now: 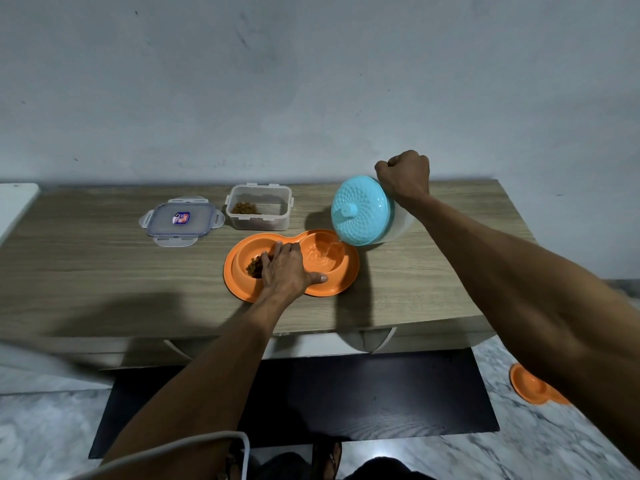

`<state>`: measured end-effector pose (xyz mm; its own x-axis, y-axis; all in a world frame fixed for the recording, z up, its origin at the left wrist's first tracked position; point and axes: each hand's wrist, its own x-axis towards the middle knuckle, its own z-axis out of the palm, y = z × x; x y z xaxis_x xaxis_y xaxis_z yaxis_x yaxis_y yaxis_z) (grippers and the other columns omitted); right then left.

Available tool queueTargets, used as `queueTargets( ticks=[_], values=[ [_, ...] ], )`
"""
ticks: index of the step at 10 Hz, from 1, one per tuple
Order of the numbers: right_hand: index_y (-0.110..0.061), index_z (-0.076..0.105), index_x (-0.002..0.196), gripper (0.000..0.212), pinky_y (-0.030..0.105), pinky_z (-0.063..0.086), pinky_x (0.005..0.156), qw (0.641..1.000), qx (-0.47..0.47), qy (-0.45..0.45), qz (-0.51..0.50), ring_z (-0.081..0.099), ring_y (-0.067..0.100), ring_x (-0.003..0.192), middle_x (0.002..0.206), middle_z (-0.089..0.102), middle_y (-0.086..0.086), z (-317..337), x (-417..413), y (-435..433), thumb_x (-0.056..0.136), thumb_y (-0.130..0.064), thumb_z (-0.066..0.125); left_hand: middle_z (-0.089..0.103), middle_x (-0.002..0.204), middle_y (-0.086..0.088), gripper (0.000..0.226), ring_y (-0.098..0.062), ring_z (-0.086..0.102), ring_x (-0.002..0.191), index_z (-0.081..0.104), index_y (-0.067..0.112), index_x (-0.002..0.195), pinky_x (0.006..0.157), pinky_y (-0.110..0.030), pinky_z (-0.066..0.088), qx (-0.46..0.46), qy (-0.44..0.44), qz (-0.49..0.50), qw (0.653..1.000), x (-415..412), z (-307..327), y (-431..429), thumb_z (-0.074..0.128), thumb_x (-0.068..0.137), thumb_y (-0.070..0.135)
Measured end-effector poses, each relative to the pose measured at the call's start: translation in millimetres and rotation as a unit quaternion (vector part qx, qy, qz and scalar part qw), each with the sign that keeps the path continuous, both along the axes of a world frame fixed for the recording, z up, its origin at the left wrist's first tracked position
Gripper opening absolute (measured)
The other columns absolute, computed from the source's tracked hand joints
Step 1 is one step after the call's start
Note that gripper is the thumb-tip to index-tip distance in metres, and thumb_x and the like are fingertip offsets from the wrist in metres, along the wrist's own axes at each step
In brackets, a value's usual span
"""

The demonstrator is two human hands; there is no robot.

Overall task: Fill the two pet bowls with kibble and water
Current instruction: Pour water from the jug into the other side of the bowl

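Observation:
An orange double pet bowl (pixel 346 280) lies on the wooden table. Its left well holds brown kibble (pixel 254 266); its right well (pixel 322 256) holds water, with a thin stream falling in. My left hand (pixel 285 270) rests flat on the bowl's middle, fingers straight over the left well. My right hand (pixel 403 176) grips the handle of a jug with a turquoise lid (pixel 362 211), tipped toward the right well. The handle itself is hidden by my fist.
A clear plastic container (pixel 258 211) with some kibble stands behind the bowl, its lid (pixel 181 220) lying to the left. The table (pixel 104 271) backs onto a wall. On the marble floor at right lies another orange bowl (pixel 530 386); a dark mat (pixel 346 393) lies below.

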<state>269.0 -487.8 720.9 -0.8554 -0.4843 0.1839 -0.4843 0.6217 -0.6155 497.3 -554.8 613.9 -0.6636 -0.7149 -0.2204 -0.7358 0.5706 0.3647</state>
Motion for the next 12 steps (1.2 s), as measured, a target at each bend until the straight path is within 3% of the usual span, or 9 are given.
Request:
queueTargets(
  ticks=[4,7,8,10,12],
  values=[
    [-0.007,0.032,0.044,0.039,0.032,0.026,0.049,1.000,0.007,0.006,0.007,0.025,0.022,0.048,0.043,0.027,0.011,0.5,1.4,0.2,0.076,-0.018,0.052,0.041,0.152,-0.010,0.097,-0.028,0.024,0.148,0.038,0.011,0.146,0.120,-0.056,0.014,-0.005,0.005,-0.003,1.000,-0.3,-3.3,-1.6,0.073,0.071,0.062],
    [-0.007,0.034,0.045,0.038,0.037,0.026,0.056,1.000,-0.014,-0.027,-0.003,0.028,0.025,0.053,0.043,0.028,0.009,-4.6,-2.0,4.2,0.077,-0.019,0.052,0.042,0.152,-0.009,0.096,-0.028,0.025,0.147,0.039,0.011,0.145,0.120,-0.056,0.014,-0.006,0.006,-0.001,1.000,-0.5,-4.6,-2.0,0.073,0.070,0.062],
    [-0.008,0.034,0.044,0.039,0.036,0.026,0.052,0.998,-0.036,-0.057,-0.017,0.025,0.021,0.049,0.043,0.026,0.006,-7.1,-4.7,8.1,0.077,-0.017,0.053,0.042,0.151,-0.009,0.096,-0.028,0.026,0.147,0.039,0.012,0.145,0.119,-0.056,0.015,-0.006,0.006,-0.002,1.000,-0.8,-4.3,-2.4,0.073,0.070,0.063],
    [-0.010,0.034,0.047,0.038,0.031,0.032,0.060,0.984,-0.089,-0.140,-0.071,0.026,0.019,0.055,0.049,0.031,0.004,-15.4,-15.0,13.8,0.077,-0.019,0.056,0.042,0.151,-0.010,0.097,-0.028,0.025,0.147,0.039,0.012,0.145,0.120,-0.055,0.014,-0.007,0.002,-0.001,1.000,-1.5,-3.4,-2.2,0.073,0.070,0.063],
    [-0.011,0.039,0.056,0.031,0.032,0.033,0.059,0.941,-0.169,-0.251,-0.150,0.034,0.016,0.055,0.055,0.041,-0.001,-21.9,-30.6,13.5,0.079,-0.018,0.058,0.042,0.152,-0.009,0.098,-0.028,0.024,0.148,0.037,0.012,0.146,0.119,-0.056,0.014,-0.008,0.011,-0.005,1.000,0.0,-5.0,-2.6,0.073,0.071,0.062]
  ],
)
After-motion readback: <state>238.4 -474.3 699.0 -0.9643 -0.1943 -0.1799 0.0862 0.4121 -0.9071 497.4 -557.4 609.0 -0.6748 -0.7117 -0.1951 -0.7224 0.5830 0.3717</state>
